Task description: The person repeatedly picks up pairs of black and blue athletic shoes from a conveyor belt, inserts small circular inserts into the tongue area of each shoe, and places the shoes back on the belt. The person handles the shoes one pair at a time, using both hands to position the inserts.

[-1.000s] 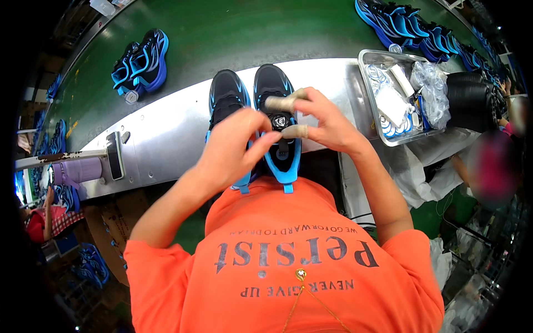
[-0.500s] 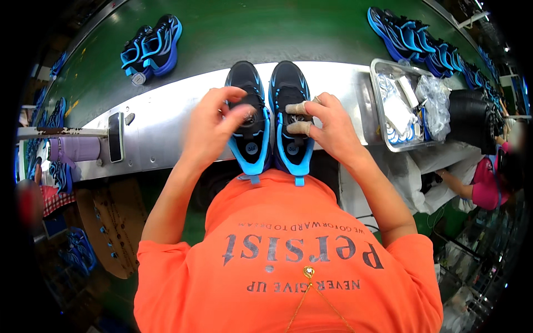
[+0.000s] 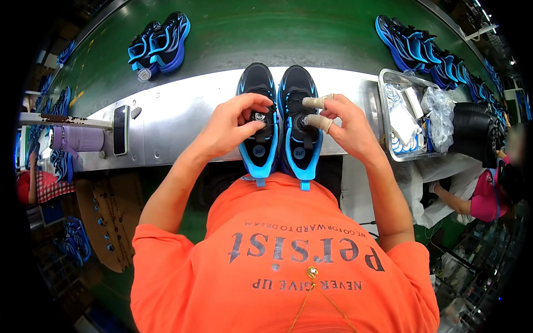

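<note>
A pair of black and blue sneakers stands side by side in front of me, toes pointing away: a left sneaker and a right sneaker. My left hand has its thumb and bent fingers around the round lacing dial on the left sneaker's tongue. On the right sneaker, my right hand wears tan finger covers on thumb and forefinger. These two are spread apart, the thumb tip at that shoe's lacing dial and the forefinger over the laces.
A metal tray of plastic bags and small labels sits at right on the metal ledge. On the left are a phone and a purple cup. More sneakers stand on the green belt. Another person sits at right.
My left hand has moved right and its fingers have closed around the left sneaker's dial. The right hand stays at its shoe. The whole view has shifted slightly.
</note>
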Available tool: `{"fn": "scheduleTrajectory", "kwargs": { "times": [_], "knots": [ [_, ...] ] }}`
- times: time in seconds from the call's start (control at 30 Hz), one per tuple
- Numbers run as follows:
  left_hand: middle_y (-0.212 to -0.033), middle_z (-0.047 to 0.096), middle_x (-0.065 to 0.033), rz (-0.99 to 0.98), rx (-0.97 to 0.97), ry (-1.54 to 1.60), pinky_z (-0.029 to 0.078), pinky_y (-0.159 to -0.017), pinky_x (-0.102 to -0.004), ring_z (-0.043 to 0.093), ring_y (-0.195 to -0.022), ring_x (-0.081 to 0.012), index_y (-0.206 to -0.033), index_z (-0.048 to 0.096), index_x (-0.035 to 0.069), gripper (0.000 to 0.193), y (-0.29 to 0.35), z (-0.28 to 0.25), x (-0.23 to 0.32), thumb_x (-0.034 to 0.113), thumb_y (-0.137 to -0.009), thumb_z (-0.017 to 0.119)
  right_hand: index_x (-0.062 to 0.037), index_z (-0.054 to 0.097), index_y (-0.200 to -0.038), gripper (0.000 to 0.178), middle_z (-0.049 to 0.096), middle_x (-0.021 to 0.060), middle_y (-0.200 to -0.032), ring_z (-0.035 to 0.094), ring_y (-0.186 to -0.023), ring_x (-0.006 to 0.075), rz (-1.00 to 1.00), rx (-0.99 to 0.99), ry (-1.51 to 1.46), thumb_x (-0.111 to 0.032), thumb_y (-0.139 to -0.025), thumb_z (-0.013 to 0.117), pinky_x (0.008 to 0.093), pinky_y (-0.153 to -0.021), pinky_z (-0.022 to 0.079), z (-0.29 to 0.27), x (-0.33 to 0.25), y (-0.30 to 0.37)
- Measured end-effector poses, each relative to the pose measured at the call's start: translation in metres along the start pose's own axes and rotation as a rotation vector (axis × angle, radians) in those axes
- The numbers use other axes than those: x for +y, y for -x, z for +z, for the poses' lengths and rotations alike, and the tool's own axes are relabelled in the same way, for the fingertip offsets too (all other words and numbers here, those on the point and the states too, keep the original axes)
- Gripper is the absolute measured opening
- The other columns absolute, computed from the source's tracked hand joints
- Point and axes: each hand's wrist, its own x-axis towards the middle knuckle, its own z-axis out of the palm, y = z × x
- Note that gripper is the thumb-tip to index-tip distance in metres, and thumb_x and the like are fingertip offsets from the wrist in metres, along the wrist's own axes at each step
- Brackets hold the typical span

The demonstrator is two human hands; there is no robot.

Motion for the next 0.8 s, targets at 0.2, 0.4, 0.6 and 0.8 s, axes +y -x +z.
{"fn": "scheduleTrajectory", "kwargs": {
  "times": [0.2,0.4,0.6,0.8],
  "knots": [
    [-0.101,0.062,-0.0032,0.019,0.043,-0.192,0.044,-0.072,-0.0243,0.052,-0.081,-0.0116,-0.117,0.061,0.006,0.038,-0.001,0.001,-0.003,0.002,-0.080,0.071,-0.0114,0.071,-0.117,0.031,0.058,0.0054,-0.089,0.057,-0.078,0.0136,-0.005,0.009,-0.011,-0.016,-0.086,0.072,0.0283,-0.075,0.048,0.002,0.000,-0.006],
    [-0.104,0.063,-0.0046,0.078,0.027,-0.174,0.043,-0.076,-0.0251,0.054,-0.090,-0.0133,-0.117,0.062,0.007,0.038,0.003,-0.004,-0.004,0.007,-0.081,0.072,-0.0118,0.071,-0.116,0.029,0.058,0.0052,-0.087,0.056,-0.077,0.0143,0.007,-0.015,0.007,-0.016,-0.088,0.071,0.0285,-0.075,0.047,0.002,-0.001,-0.009],
    [-0.112,0.063,-0.0062,0.029,-0.136,0.146,0.045,-0.085,-0.0249,0.055,-0.088,-0.0135,-0.125,0.061,0.005,0.040,0.002,-0.018,-0.022,0.005,-0.085,0.067,-0.0117,0.072,-0.115,0.027,0.059,0.0053,-0.087,0.056,-0.077,0.0146,0.016,-0.060,0.007,-0.015,-0.088,0.070,0.0284,-0.075,0.047,0.003,-0.006,-0.011],
    [-0.112,0.066,-0.0086,0.120,0.284,-0.144,0.048,-0.077,-0.0256,0.059,-0.086,-0.0124,-0.109,0.064,0.000,0.019,0.031,-0.002,-0.005,0.007,-0.091,0.062,-0.0134,0.071,-0.116,0.029,0.058,0.0050,-0.086,0.055,-0.078,0.0152,-0.104,-0.069,-0.040,-0.014,-0.087,0.070,0.0288,-0.074,0.047,0.012,-0.005,-0.026]
  ]
}}
